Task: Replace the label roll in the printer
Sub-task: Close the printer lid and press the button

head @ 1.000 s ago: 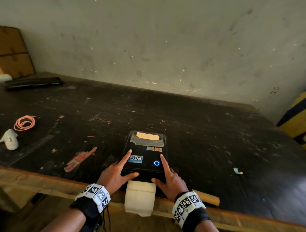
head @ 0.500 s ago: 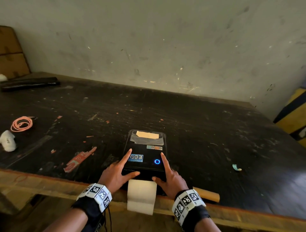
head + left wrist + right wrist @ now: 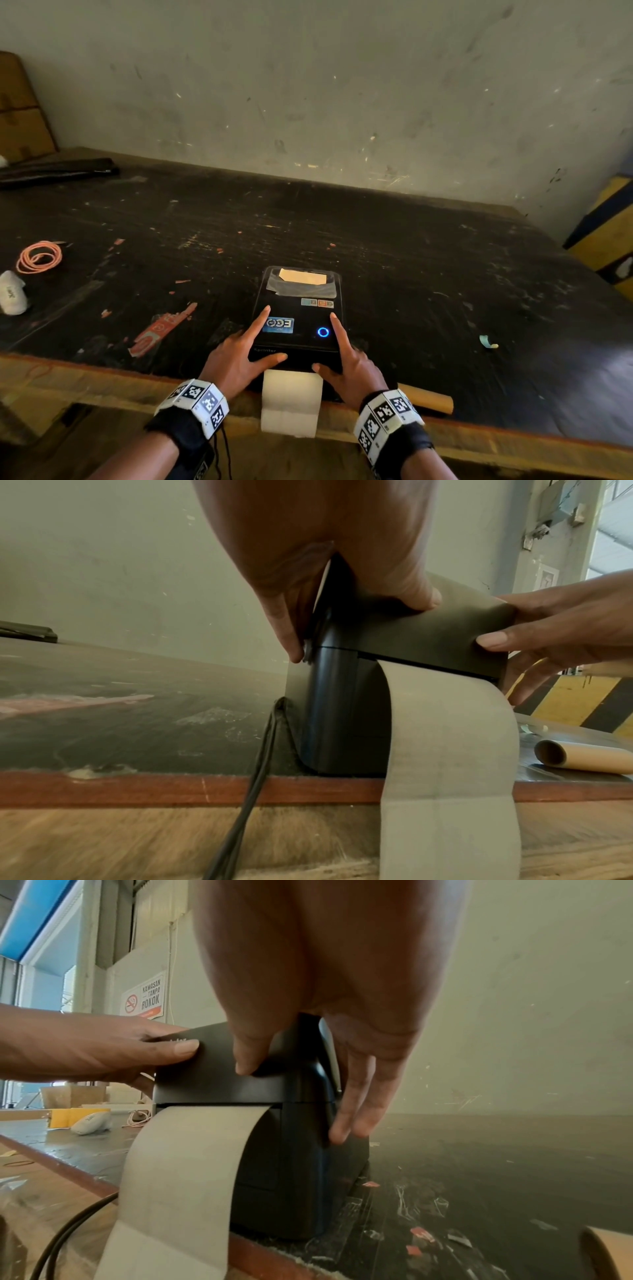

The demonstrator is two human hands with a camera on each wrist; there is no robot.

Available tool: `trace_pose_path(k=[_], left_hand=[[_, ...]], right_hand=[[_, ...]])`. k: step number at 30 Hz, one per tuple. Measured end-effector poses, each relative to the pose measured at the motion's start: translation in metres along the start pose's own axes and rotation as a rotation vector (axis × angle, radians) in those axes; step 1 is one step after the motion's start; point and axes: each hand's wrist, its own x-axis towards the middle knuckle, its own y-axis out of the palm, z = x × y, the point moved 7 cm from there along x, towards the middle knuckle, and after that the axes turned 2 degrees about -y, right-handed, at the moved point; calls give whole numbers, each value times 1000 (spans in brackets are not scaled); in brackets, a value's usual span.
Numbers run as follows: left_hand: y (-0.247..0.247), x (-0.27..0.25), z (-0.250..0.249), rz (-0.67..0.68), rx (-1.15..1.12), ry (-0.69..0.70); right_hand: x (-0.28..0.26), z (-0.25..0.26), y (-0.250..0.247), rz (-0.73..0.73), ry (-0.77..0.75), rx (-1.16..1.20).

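The black label printer (image 3: pixel 297 318) stood at the near edge of the dark worktop (image 3: pixel 428 274), its lid down and a blue ring light (image 3: pixel 323 332) glowing on top toward the right. A strip of white label paper (image 3: pixel 291 401) came out of the slot at the printer's front and hung over the worktop's near edge; the left wrist view showed it curving down out of the gap under the lid (image 3: pixel 445 750).

The left hand (image 3: pixel 236 359) lay against the printer's left side, forefinger stretched flat along the lid beside a blue sticker (image 3: pixel 278 325), thumb pressed on the front lip. That grip was spread and flat, pressing on the lid rather than closed around anything; in the left wrist view the other fingertips (image 3: pixel 291 639) touched the seam on the printer's side. The right hand (image 3: pixel 349 363) mirrored it on the right side, forefinger straight along the lid just beside the ring light, thumb on the front lip, its grip likewise spread with the remaining fingers (image 3: pixel 356 1110) pointing straight down the printer's right flank.

An empty cardboard core (image 3: pixel 424 401) lay on the near edge just to the right of the right wrist. A black cable (image 3: pixel 246 791) dropped over the near edge at the printer's left. Toward the left edge sat a coiled pink cord (image 3: pixel 39 257) and a white device (image 3: pixel 12 293), well apart from the printer, with a torn red label scrap (image 3: pixel 161 329) between them and the printer. A small teal scrap (image 3: pixel 486 341) lay out to the right.
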Motion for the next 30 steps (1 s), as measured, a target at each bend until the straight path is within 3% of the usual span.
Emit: trace_pose_path(k=[30], left_hand=[[-4, -6, -7, 41, 23, -71]], right_hand=[[5, -2, 3, 32, -9, 17]])
